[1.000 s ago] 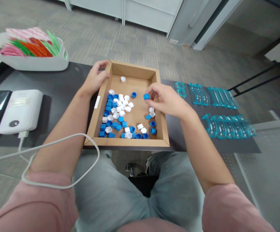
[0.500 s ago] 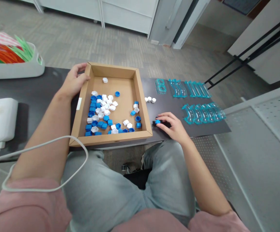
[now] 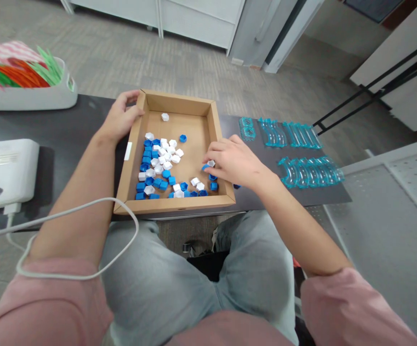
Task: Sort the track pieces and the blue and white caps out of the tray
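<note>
My left hand (image 3: 124, 115) grips the far left corner of a shallow cardboard box (image 3: 176, 207), its thumb over the rim. Inside lie many small hexagonal pieces: blue ones (image 3: 163, 185) and white ones (image 3: 167, 165), mostly along the left and near sides. Over the box's right wall reaches my right hand (image 3: 230, 158), thumb and fingertips closed around a blue hexagonal piece (image 3: 205, 167). A white piece (image 3: 211, 163) sits right beside those fingertips. Outside the box, another blue piece (image 3: 237, 186) shows partly below my right wrist.
Clear teal plastic parts (image 3: 304, 171) lie in groups on the dark table (image 3: 266, 192) to the right. On the left stand a white device (image 3: 8, 173) with a cable (image 3: 82, 275) crossing my left arm, and a white basket (image 3: 28, 97) of colourful strips.
My right hand has moved left from the table into the box, leaving a blue piece on the table. It now covers the row of white pieces. My left hand stays on the box.
</note>
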`<state>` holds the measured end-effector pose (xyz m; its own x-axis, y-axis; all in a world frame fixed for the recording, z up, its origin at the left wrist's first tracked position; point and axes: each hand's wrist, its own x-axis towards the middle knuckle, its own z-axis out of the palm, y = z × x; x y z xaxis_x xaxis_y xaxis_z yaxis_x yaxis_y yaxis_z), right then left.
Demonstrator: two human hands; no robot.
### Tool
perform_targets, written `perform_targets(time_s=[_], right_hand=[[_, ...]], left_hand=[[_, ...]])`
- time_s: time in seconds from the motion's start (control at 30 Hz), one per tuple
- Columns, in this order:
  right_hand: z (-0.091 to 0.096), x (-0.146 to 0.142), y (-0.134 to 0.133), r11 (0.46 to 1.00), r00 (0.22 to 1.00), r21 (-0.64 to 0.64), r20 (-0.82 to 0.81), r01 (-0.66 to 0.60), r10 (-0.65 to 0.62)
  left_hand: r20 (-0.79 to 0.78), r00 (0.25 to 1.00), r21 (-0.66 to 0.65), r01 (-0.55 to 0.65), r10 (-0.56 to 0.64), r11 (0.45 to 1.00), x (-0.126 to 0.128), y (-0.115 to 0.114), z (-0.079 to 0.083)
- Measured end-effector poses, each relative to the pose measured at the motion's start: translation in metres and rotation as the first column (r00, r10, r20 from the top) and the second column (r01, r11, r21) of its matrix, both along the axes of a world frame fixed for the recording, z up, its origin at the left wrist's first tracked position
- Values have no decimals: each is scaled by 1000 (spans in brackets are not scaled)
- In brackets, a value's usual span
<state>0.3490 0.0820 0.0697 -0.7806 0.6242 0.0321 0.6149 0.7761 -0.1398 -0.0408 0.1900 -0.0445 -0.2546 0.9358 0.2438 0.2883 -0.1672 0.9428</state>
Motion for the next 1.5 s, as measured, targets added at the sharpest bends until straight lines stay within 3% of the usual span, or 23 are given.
perform_targets(time_s=[0.17, 0.23, 0.33, 0.5, 0.6, 0.73, 0.87, 1.0, 1.13, 1.23, 1.37, 1.5], right_hand=[[-14, -31, 17, 999, 967, -13, 250, -35, 37], [-13, -33, 15, 999, 973, -20, 228, -25, 29], [-3, -25, 9, 997, 998, -72, 58, 18, -14], [22, 33, -8, 959, 922, -222, -305, 174, -238], [23, 83, -25, 925, 858, -268, -371, 268, -356], [1, 128, -45, 898, 862, -283, -290, 337, -415], [-31, 135, -52, 880, 877, -354, -243, 318, -415], [-39, 132, -51, 869, 876, -387, -241, 309, -419], [-16, 117, -45, 918, 896, -258, -254, 300, -364], [5, 79, -32, 969, 945, -108, -221, 220, -239], [12, 12, -1, 998, 999, 53, 42, 20, -22], [-6, -30, 34, 987, 947, 140, 319, -84, 35]], left_hand=[[31, 999, 19, 15, -16, 1000, 0, 1, -1], [32, 999, 27, 17, -18, 999, 0, 2, -1], [28, 999, 17, 15, -16, 1000, 1, 2, -1], [5, 1000, -5, 1, -1, 1000, 2, 1, 0], [-12, 1000, 2, -5, 5, 1000, 3, 0, 2], [-15, 1000, -10, -7, 7, 1000, 3, -2, 4], [0, 1000, -5, -14, 14, 1000, 1, 0, 3], [16, 1000, 0, -5, 5, 1000, 1, 1, 2], [11, 1000, -4, -3, 3, 1000, 2, 1, 2], [-8, 1000, 1, 9, -9, 1000, -1, 3, -1], [-32, 999, 17, 26, -25, 1000, -11, 13, -11], [-57, 996, 16, 67, -66, 998, -21, 22, -20]])
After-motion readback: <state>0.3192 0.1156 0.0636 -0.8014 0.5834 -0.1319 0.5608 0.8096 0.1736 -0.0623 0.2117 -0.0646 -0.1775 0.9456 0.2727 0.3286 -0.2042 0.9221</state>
